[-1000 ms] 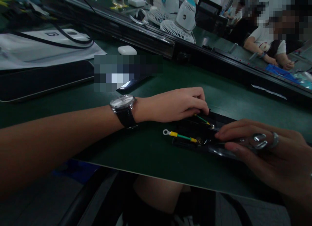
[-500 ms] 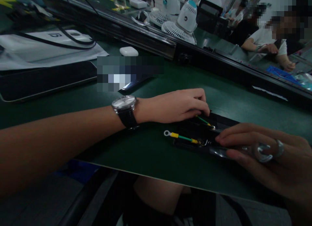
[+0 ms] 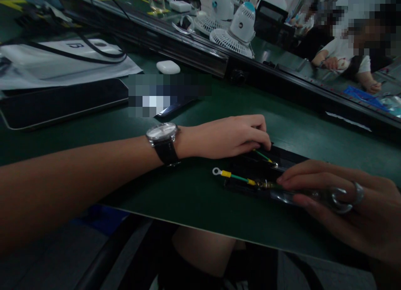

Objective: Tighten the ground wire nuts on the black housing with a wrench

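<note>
My right hand (image 3: 354,202), a ring on one finger, is closed around a metal wrench (image 3: 340,200); its open jaw shows between the fingers, and its other end reaches toward a nut or bolt. That fastener sits on a long black part (image 3: 241,186) lying on the table. From it a short green wire (image 3: 239,177) with yellow sleeves runs left to a ring terminal (image 3: 216,171). My left hand (image 3: 241,135), with a watch (image 3: 162,133) at the wrist, curls over the far left end of the black part. A second green wire (image 3: 262,155) disappears under its fingers.
On the green table (image 3: 169,190) lie a dark flat device (image 3: 62,104), a plastic bag (image 3: 62,64), a white case (image 3: 168,67) and a blurred-out item. A black rail (image 3: 297,87) crosses behind. Beyond it stand white fans (image 3: 241,27), and people sit there.
The wrench in my right hand has turned slightly, its near jaw dropping a little and its working end now over the fastener. My left hand stays in place. The whole view has shifted slightly.
</note>
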The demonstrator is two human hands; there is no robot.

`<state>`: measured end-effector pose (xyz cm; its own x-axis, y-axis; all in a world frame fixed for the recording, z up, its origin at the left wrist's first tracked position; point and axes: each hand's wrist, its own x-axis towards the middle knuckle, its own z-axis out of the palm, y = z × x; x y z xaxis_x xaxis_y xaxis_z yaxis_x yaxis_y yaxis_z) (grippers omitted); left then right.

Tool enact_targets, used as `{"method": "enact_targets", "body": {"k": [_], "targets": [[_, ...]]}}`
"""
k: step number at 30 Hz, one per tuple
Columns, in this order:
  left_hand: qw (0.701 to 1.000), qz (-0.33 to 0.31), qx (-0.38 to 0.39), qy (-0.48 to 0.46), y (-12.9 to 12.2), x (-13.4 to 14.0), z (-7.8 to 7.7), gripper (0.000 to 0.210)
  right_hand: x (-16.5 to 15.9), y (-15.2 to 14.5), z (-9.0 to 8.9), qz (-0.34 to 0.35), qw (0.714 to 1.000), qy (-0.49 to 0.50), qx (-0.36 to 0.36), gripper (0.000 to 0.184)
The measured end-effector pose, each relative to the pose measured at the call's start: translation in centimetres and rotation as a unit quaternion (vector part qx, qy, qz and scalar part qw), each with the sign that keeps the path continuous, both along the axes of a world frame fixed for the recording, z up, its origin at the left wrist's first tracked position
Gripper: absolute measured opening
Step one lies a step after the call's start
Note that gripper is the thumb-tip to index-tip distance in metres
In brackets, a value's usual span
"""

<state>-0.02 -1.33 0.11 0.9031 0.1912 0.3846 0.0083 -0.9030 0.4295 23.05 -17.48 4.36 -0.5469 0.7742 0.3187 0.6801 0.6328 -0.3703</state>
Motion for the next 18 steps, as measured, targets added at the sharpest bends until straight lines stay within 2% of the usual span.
{"method": "enact_targets", "body": {"k": [4,11,18], "targets": [[1.0,-0.003,0.002,0.003,0.0,0.0,0.1,0.03,0.6,0.3,0.3,0.023,0.999,-0.025,-0.019,0.027],[1.0,-0.007,0.003,0.004,0.1,0.0,0.2,0.032,2.2,0.5,0.9,-0.059,0.998,-0.014,-0.002,0.016],[1.0,-0.003,-0.003,0.001,0.0,0.0,0.1,0.032,2.0,0.7,0.7,-0.044,0.998,0.001,-0.042,0.019]]}}
